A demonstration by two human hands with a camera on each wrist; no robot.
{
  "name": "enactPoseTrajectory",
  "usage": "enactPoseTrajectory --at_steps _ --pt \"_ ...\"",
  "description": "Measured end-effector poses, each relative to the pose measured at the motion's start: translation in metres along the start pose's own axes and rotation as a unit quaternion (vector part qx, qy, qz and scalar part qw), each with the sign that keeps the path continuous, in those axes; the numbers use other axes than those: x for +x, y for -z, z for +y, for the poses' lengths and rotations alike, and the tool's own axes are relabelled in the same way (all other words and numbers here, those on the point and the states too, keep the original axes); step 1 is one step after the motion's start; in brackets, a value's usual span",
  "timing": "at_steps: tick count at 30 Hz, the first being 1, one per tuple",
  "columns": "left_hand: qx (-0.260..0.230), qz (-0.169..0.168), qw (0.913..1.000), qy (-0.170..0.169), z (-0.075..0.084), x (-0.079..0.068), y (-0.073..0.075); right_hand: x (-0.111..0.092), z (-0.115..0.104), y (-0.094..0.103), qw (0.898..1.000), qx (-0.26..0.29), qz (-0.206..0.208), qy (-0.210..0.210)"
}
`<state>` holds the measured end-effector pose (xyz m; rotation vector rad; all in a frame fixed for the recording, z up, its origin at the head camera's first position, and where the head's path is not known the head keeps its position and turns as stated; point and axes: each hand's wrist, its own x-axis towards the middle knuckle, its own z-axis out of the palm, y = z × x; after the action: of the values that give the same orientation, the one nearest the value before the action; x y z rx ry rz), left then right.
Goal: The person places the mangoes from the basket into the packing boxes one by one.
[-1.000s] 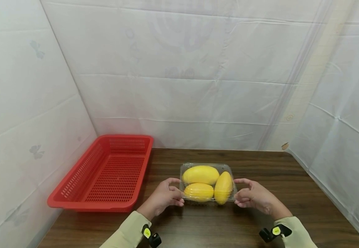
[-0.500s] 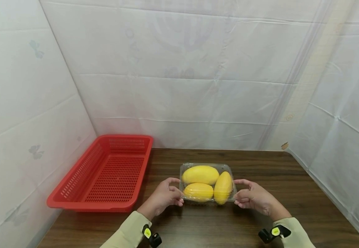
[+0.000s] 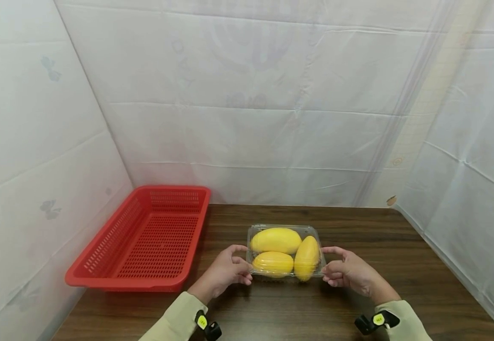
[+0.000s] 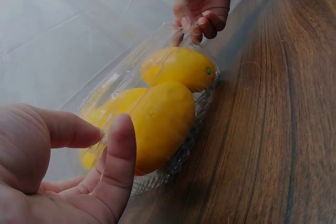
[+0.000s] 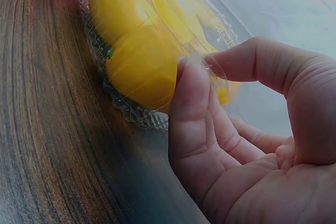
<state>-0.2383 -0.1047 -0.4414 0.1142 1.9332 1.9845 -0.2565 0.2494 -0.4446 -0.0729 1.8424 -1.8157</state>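
Note:
A clear plastic clamshell box (image 3: 285, 230) sits on the table in front of me, with three yellow oval fruits (image 3: 276, 240) that look like mangoes inside. Its transparent lid lies over the fruits. My left hand (image 3: 226, 270) pinches the box's left edge between thumb and finger, seen close up in the left wrist view. At the opposite side, the thumb and finger of my right hand (image 3: 353, 272) pinch the right edge. Through the plastic, the fruits (image 5: 144, 66) show in the right wrist view, one with a small green spot. Whether the lid is fully fastened I cannot tell.
To the left stands a red slotted plastic basket (image 3: 157, 246) with nothing in it. Dark wood-grain tabletop (image 3: 357, 222) surrounds the box. White sheeting (image 3: 247, 118) walls off the back and both sides.

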Motion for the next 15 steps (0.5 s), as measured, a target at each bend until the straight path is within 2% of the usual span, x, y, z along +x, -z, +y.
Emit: enactPoseTrajectory --at_steps 15 --pt "0.009 0.004 1.0 -0.001 0.0028 -0.0013 0.0011 -0.0007 -0.0019 -0.0004 1.0 0.0 -0.001 -0.002"
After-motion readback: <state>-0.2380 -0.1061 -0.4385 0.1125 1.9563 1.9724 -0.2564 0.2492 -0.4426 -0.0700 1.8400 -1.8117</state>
